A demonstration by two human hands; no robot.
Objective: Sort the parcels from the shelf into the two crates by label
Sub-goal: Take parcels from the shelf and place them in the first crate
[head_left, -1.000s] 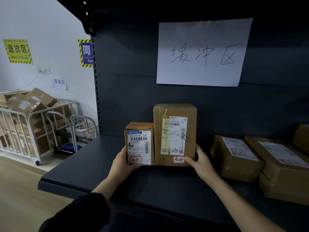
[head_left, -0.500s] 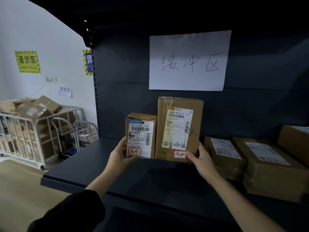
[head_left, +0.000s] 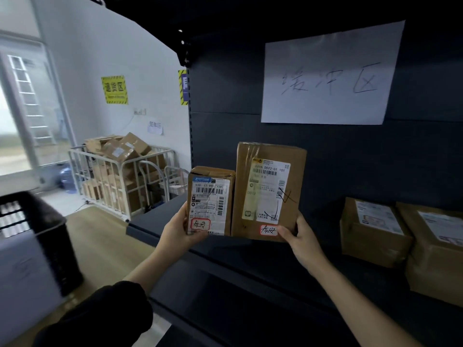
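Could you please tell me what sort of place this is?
Probably a parcel sorting warehouse: labelled cardboard parcels on a dark metal shelf, a white roll cage piled with boxes, and a yellow zone sign on the wall.

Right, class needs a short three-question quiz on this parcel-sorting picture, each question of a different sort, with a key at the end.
1. True or false: the left hand grips the small brown cardboard parcel and the right hand grips the taller brown cardboard parcel.
2. Where on each held parcel is the red-bordered handwritten sticker? A) near the bottom edge B) near the top edge C) on a side face
3. Fill in: the black slatted plastic crate stands on the person's ____ side.
Key: 1 true; 2 A; 3 left.
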